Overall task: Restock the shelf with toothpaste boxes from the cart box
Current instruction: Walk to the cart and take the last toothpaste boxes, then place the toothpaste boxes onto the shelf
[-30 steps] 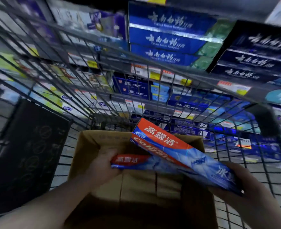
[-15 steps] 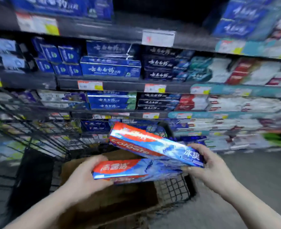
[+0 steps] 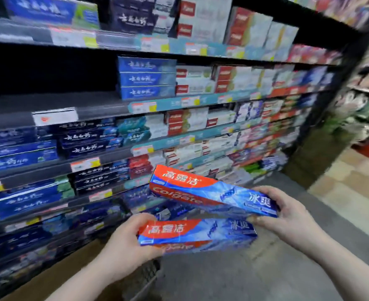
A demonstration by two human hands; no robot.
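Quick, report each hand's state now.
Left hand: closed on the lower red-and-blue cardboard toothpaste box.
Right hand: closed on the upper red-and-blue cardboard toothpaste box.

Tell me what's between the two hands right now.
In the head view, two Colgate toothpaste boxes: the upper box held by the right hand, the lower box by the left hand.
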